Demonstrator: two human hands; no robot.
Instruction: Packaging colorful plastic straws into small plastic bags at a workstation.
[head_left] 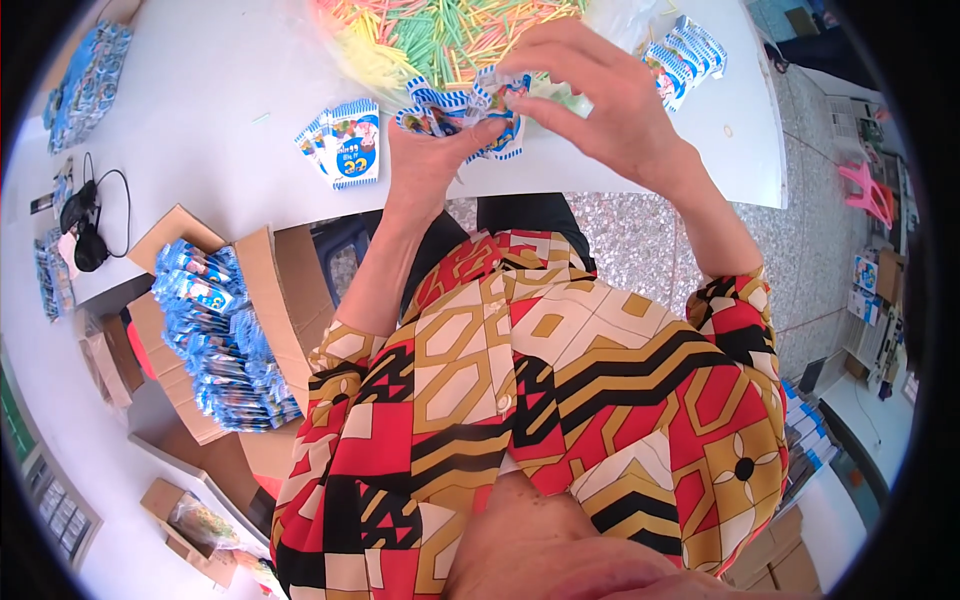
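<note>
Head view: blue-and-white packets (438, 101) are being grasped by the left hand (425, 162); the right hand's (622, 112) grip cannot be told.

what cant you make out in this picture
In the head view:
Left hand: fingers behind the held packets are hidden by them.
Right hand: its hold, if any, on those packets is too small to tell.
Stick pile: far side cut off by the top edge.
Box: its bottom is hidden under the boxed packets.
</note>
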